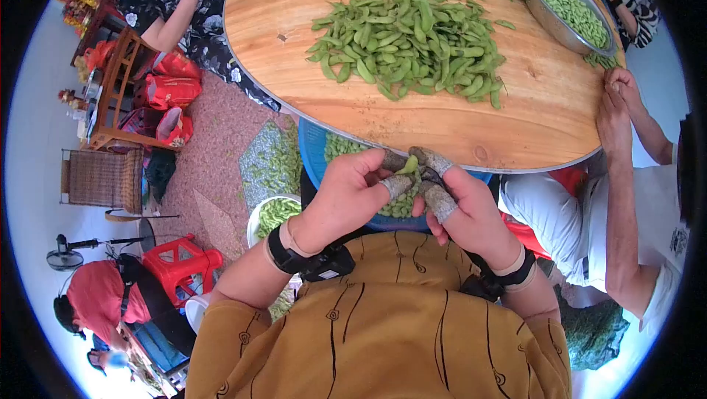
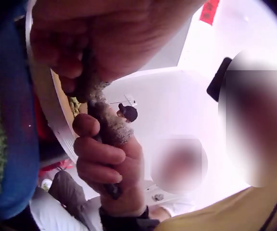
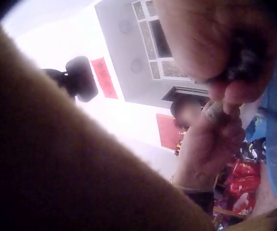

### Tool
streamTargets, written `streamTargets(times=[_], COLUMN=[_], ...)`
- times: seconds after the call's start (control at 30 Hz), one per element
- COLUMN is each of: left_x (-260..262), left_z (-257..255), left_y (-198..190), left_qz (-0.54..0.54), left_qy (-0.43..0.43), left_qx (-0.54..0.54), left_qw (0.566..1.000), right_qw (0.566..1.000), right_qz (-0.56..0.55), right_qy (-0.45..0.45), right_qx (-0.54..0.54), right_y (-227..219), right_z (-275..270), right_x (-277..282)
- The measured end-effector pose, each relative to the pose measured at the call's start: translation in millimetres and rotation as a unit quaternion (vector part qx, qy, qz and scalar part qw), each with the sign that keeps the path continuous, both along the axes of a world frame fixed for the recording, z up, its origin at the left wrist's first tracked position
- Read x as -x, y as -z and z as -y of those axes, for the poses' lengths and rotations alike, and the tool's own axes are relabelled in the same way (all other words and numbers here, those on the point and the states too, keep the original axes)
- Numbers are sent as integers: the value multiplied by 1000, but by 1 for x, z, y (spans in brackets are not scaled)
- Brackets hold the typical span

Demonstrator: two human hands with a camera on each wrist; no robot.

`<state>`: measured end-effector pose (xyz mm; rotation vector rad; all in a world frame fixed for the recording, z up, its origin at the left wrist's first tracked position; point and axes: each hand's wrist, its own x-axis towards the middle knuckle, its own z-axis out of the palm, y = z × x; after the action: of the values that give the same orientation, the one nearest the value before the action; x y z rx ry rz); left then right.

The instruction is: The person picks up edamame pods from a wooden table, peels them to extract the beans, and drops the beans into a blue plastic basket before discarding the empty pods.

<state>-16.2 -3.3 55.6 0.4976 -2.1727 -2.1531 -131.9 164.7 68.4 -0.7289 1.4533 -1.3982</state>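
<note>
Over the blue basin [image 1: 312, 150], close to the table edge, both hands meet at a green edamame pod [image 1: 410, 165]. The left hand [image 1: 347, 191] pinches it between thumb and forefinger. From the other side, the right hand [image 1: 471, 207] grips the pod's end with curled fingers. Grey, worn coverings wrap the thumbs and forefingers of both hands. Shelled green beans [image 1: 340, 147] lie in the basin below, partly hidden by the hands. In the left wrist view the fingers of the right hand [image 2: 110, 156] are bent inward, and the pod is hidden there.
A heap of pods [image 1: 412, 49] covers part of the wooden table [image 1: 272, 45]. A metal bowl [image 1: 541, 12] of shelled beans stands at its far right. Left of the basin is a white bucket [image 1: 255, 226] with beans. Other people sit close around the table; a red stool [image 1: 180, 263] stands behind left.
</note>
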Motion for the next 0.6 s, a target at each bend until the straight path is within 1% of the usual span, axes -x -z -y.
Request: streamTargets(times=[0.07,0.1,0.13,0.17,0.2,0.23,0.27,0.3,0.33,0.37,0.4,0.43,0.47,0.5,0.53,0.57,0.6], left_x=[-2,-3,-4,-5,-7,-8,-9,-9,-6,-5,-6,-8,-9,-8,-7,-6,-5], left_z=[-2,-1,0,1,2,4,5,5,7,8,8,9,10,10,7,5,2], left_y=[-6,-7,-8,-8,-3,6,11,9,6,3,7,15,19,21,23,25,20], left_qz=[18,18,3,-13,-11,-6,-1,1,34,66,67,65,63,65,50,32,34], left_qy=[6,6,30,54,54,50,46,47,40,31,30,36,43,44,42,38,39], left_qx=[138,137,245,350,349,244,136,135,-78,-288,-288,-355,-420,-421,-217,-3,-3], left_qw=[990,990,969,935,935,968,990,990,996,955,955,932,904,904,974,999,999], right_qw=[1000,1000,1000,1000,999,999,998,994,986,986,977,966,966,971,974,974,981], right_qz=[12,9,6,7,20,33,35,98,159,161,208,255,256,237,217,218,183], right_qy=[0,-7,-14,-15,-26,-37,-37,-40,-44,-43,-41,-38,-37,-28,-20,-19,-24], right_qx=[-11,-15,-21,-22,-23,-23,-24,-8,10,9,0,-9,-8,-33,-58,-58,-60], right_y=[1,3,6,8,11,13,13,13,12,9,5,3,4,8,12,15,17], right_z=[0,0,0,-1,-1,-1,-1,-1,-1,0,1,2,3,3,3,3,3], right_x=[0,1,1,2,3,3,3,4,4,5,4,5,6,6,7,7,6])
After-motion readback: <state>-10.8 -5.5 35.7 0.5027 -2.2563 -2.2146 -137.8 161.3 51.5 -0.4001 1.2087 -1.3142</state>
